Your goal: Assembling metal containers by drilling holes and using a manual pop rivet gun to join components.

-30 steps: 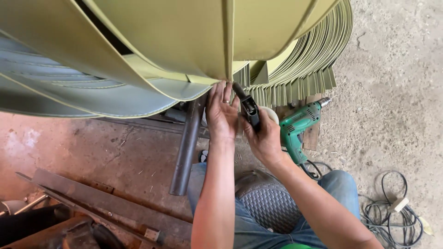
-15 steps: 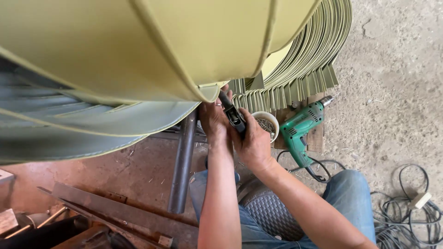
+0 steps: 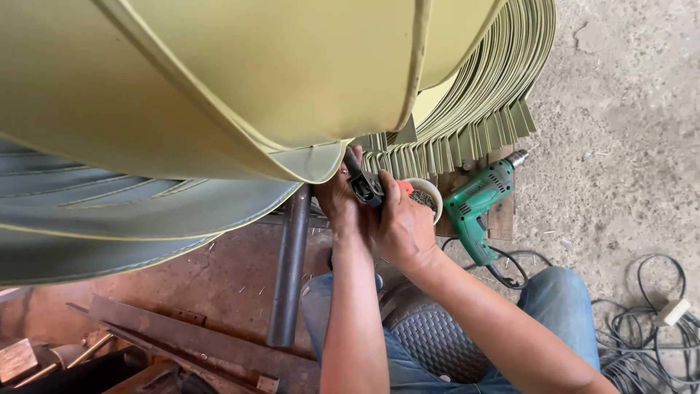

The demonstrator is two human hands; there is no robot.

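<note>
**Both hands on a hand tool under the curved blades**

The right hand (image 3: 401, 230) is clenched around the grips of a dark hand tool (image 3: 362, 181) (it looks like a riveter, though the head is partly hidden). The tool points up and left, with its nose at the lower edge of a yellow-green blade (image 3: 292, 80) that curves overhead. The left hand (image 3: 339, 201) is just beside the right, pressed up against the tool and the blade's corner; its fingers are mostly hidden, so I cannot tell whether it grips the tool or only steadies it.

Just behind the right hand sits a small white cup (image 3: 425, 193) with small dark bits inside. To the right of the cup a green drill (image 3: 477, 208) lies on a wooden board (image 3: 502, 219), its bit pointing up and right towards the bare floor. Above the drill a stack of the same yellow-green sheets (image 3: 488, 102) fans out in a curved row.

A dark steel pipe (image 3: 288, 270) runs from under the blade down towards the lower left, left of the left forearm. Rusty steel bars (image 3: 182, 343) lie along the bottom left. Grey cables (image 3: 649, 343) coil on the concrete at the lower right, beside the person's knee in blue jeans (image 3: 561, 306).
</note>
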